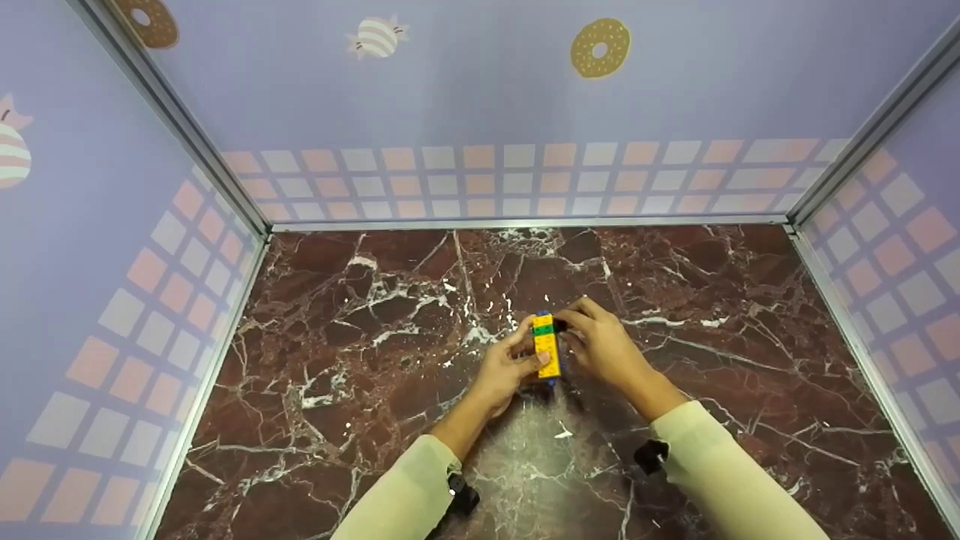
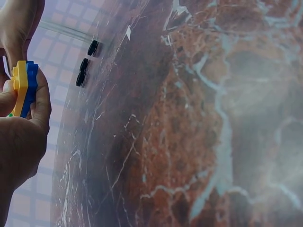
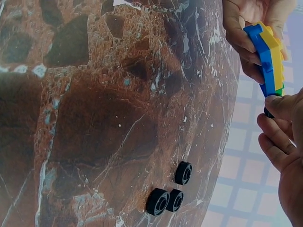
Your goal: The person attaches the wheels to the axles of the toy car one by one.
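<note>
The left hand [image 1: 499, 375] has its fingers closed around a long toy of yellow, green and blue plastic building blocks [image 1: 547, 345], the thumb pressed onto the yellow studded top and the fingers wrapped against the blue underside. The toy is held above the dark red-brown, white-veined marble table [image 1: 360, 427], its length pointing away from the person and its green band nearer the far end.

The right hand [image 1: 609, 351] pinches a small black piece [image 1: 559, 325] between thumb and fingertips, right at the toy's side beside that green band; its exact shape is mostly covered by the fingers. The other right fingers are bent.

Both forearms, in pale yellow-green sleeves [image 1: 739, 480], reach forward and angle inward, so the hands nearly meet. From the right wrist, three round black wheels [image 3: 157, 202] show on the tabletop, two touching or nearly so and one just beside them.
</note>
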Available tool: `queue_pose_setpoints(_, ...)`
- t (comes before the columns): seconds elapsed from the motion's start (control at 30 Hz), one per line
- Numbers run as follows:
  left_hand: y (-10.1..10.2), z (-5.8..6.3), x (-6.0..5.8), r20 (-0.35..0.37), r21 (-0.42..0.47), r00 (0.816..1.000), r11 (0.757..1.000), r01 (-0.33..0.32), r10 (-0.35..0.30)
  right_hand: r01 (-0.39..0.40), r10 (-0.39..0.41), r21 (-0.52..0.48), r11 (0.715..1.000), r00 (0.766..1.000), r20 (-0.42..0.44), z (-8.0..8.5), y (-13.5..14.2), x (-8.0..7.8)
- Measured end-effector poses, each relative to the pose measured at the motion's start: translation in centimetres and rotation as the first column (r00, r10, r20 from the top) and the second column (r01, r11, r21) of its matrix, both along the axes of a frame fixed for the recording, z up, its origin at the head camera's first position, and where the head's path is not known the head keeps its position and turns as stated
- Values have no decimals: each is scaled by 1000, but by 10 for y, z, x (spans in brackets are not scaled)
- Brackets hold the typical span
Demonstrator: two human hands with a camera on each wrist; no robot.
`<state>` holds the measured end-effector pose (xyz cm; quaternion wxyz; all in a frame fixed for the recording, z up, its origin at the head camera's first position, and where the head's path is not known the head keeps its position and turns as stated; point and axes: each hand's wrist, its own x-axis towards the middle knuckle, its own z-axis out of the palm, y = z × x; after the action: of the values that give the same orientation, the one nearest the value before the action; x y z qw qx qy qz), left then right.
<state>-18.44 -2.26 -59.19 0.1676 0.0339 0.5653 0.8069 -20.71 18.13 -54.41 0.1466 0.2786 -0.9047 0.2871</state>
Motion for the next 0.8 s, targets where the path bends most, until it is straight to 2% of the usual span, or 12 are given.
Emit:
queue_pose_setpoints(0.37,1,0,0,25,17,1000,1000,2,-2,-7,8,-50,999,1000,17,-2,1,0)
queue_pose_setpoints(0.57,1,2,1,54,15,999,1000,1,-2,-11,12,-43,999,1000,27,-2,1,0)
queue_pose_setpoints(0.8,1,2,2,55,7,998,1000,10,-10,-14,16,-41,999,1000,27,-4,0,1)
